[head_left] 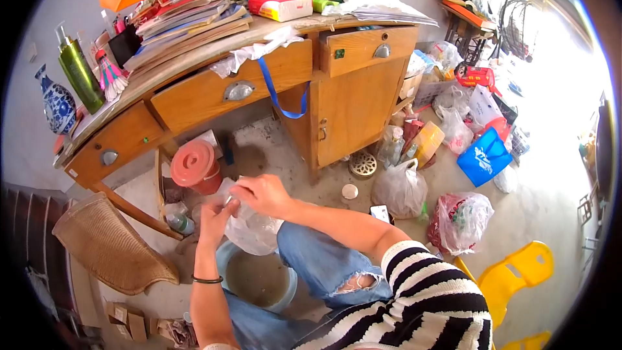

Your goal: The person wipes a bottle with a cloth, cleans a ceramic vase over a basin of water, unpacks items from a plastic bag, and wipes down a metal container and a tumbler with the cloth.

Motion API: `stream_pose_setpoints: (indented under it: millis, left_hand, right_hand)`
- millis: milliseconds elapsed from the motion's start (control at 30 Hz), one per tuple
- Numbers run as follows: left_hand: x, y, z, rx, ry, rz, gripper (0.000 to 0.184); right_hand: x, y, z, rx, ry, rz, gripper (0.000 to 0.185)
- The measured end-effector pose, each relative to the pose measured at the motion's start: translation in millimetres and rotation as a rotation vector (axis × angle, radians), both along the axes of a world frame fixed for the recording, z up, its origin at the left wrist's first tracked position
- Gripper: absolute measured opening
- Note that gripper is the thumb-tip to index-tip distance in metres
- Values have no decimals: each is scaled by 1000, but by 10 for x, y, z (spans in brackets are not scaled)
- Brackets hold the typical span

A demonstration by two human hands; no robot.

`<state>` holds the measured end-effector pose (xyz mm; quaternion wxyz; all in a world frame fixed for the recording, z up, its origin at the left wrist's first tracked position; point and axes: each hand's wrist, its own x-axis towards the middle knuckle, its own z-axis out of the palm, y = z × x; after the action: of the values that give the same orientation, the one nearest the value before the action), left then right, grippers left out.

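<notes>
My left hand (215,219), with a dark bracelet at the wrist, is closed in front of me around a small, shiny sliver-like thing (228,201) too small to name. Just to its right, my right hand (264,194) is closed with the fingertips pinched together; what they hold is hidden. A translucent plastic bag (256,232) hangs right below and behind my hands; I cannot tell whether either one grips it. Under the bag stands a light-blue basin (223,260) of murky greyish water, between my knees.
A lidded red bucket (194,165) stands beyond my left hand, near a plastic bottle (181,223). Ahead is a cluttered wooden desk (363,116). On the right floor are a phone (380,213), filled plastic bags (400,189) and a yellow chair (515,279). Woven matting (113,240) lies left.
</notes>
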<state>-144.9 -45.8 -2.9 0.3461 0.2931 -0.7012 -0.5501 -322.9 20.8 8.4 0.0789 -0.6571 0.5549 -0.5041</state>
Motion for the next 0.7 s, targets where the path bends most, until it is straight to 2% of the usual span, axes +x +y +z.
stream_pose_setpoints:
  millis: [67,100,233,333,400,467,533,600,700]
  left_hand:
    - [-1,15,13,37,-4,-52,23]
    - [6,7,11,17,-15,-49,29]
    - [102,-12,68,-2,55,25,30]
    - [182,-60,76,-45,136,65,29]
    - [144,3,108,-35,181,61,27]
    - [155,3,84,-23,182,46,25]
    - [172,-11,50,-24,196,41,24]
    - [198,-46,14,-39,225,50,23]
    - [215,-14,38,-10,212,130,24]
  right_hand:
    - [-70,60,77,-37,77,-42,21]
    - [-96,68,106,-120,94,-41,31]
    - [-393,60,357,-144,143,-231,24]
    - [-696,107,751,-197,131,-186,21]
    - [-838,153,1195,-173,-15,-122,20]
    - [-973,127,1671,-266,-96,-170,22]
    - [-1252,-21,2022,-260,-53,-257,23]
    - [-1421,-240,2266,-245,-170,-267,36]
    - [-1700,-598,2518,-141,-85,-342,54]
